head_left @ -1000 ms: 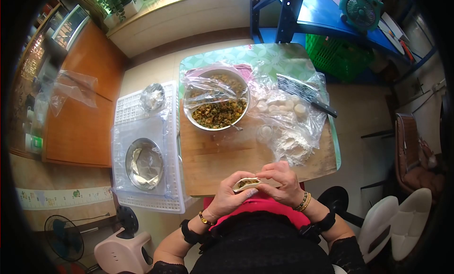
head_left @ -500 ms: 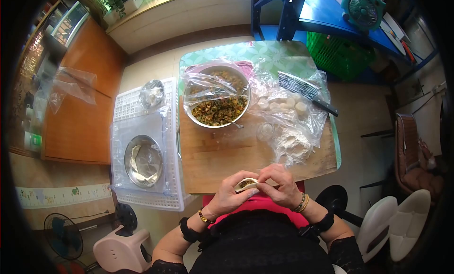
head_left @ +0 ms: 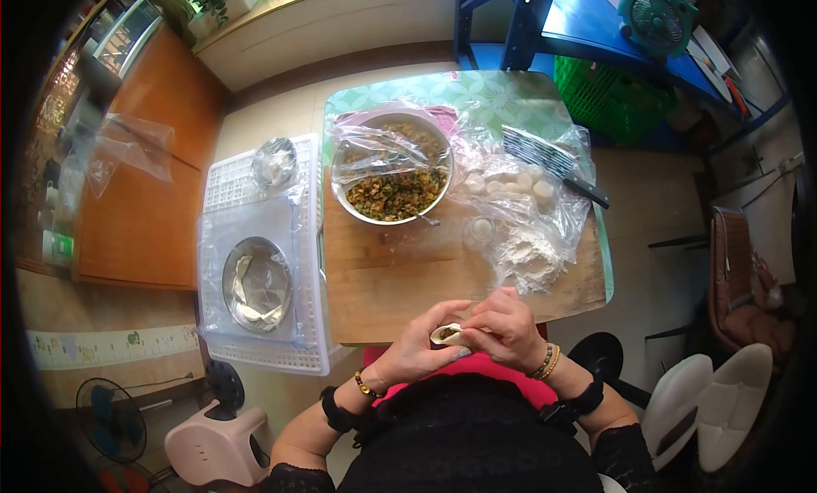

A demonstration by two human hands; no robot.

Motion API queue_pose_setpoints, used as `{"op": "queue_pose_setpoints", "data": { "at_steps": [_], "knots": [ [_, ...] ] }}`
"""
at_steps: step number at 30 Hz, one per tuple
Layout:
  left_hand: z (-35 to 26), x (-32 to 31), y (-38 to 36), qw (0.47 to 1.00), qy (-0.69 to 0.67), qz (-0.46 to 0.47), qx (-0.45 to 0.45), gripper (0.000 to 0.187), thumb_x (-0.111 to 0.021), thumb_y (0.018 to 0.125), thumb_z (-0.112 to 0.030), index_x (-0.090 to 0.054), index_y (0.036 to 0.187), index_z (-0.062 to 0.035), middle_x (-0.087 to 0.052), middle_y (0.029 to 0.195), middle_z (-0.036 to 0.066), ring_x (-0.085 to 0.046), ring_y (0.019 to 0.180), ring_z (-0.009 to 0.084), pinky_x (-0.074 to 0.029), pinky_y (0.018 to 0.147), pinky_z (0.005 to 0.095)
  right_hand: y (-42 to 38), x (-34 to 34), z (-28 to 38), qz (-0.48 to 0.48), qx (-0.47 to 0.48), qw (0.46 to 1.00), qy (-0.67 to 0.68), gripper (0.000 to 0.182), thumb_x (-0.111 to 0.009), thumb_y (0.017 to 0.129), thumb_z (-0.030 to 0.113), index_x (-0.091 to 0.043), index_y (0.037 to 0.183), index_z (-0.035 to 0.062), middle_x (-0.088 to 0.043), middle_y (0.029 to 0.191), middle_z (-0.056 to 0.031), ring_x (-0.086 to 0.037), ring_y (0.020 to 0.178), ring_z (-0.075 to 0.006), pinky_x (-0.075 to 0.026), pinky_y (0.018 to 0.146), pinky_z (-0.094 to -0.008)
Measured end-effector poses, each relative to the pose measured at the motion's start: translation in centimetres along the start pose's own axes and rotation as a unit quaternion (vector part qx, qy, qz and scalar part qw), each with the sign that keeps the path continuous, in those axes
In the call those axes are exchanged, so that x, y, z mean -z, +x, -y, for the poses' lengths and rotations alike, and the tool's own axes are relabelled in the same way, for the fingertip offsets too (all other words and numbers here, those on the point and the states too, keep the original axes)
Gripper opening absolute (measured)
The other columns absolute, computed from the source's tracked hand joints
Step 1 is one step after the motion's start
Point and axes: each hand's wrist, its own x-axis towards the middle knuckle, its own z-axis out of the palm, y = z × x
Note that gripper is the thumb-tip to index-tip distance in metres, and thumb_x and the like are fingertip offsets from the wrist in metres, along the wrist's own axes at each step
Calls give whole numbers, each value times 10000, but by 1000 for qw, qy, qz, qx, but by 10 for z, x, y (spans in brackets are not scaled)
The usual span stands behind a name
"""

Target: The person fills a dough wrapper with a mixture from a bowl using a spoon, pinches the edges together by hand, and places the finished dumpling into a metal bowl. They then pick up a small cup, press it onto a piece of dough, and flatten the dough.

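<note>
A partly folded dough wrapper (head_left: 446, 335) with dark filling showing in its opening is held over the near edge of the wooden board (head_left: 383, 276). My left hand (head_left: 421, 344) cradles it from the left, fingers curved round it. On its right edge, the fingertips of my right hand (head_left: 502, 327) pinch the dough. Beyond my hands stands a bowl of chopped filling (head_left: 396, 195), half covered with plastic film, a utensil handle at its rim. Dough pieces (head_left: 511, 185) lie under plastic, near a heap of flour (head_left: 532, 259).
A knife (head_left: 585, 189) lies at the board's right side. On the left, a white plastic rack (head_left: 315, 323) bears a metal bowl (head_left: 228, 280) with long pale dough pieces and a smaller plastic-covered bowl (head_left: 274, 163). A pink stool (head_left: 213, 446) stands at lower left.
The wrapper's opening looks smaller and more of its right side is folded together. My right hand's fingers have moved slightly closer in over the dough; my left hand still cradles it.
</note>
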Motion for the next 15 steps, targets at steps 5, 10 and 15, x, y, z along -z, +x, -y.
{"op": "queue_pose_setpoints", "data": {
  "at_steps": [5, 10, 15],
  "knots": [
    [6, 2, 1, 1000, 6, 1, 2, 624, -712, 833, -67, -406, 1373, -3, -589, 1174, 84, -571, 1070, 142, -475, 919, 286, -3, -7, 1, -34, 8, 999, -20, 114, -732, 781, 158, -657, 845, 99, -632, 833, -35, -591, 771, -218, -399, 773, -353],
    [5, 1, 4, 999, 33, -10, -37, 604, -675, 860, -68, -380, 1384, -6, -619, 1124, 103, -599, 1015, 146, -484, 890, 289, 5, -2, 9, -29, -31, 999, 7, 196, -746, 777, 229, -656, 894, 99, -631, 871, -35, -586, 776, -231, -389, 794, -352],
    [9, -2, 5, 999, 32, -2, -36, 651, -671, 848, -52, -348, 1412, -3, -615, 1122, 111, -605, 998, 149, -503, 854, 290, 7, -2, 7, 13, -5, 999, -29, 203, -754, 769, 242, -666, 893, 108, -626, 851, -26, -583, 772, -228, -378, 809, -350]
  ]
}}
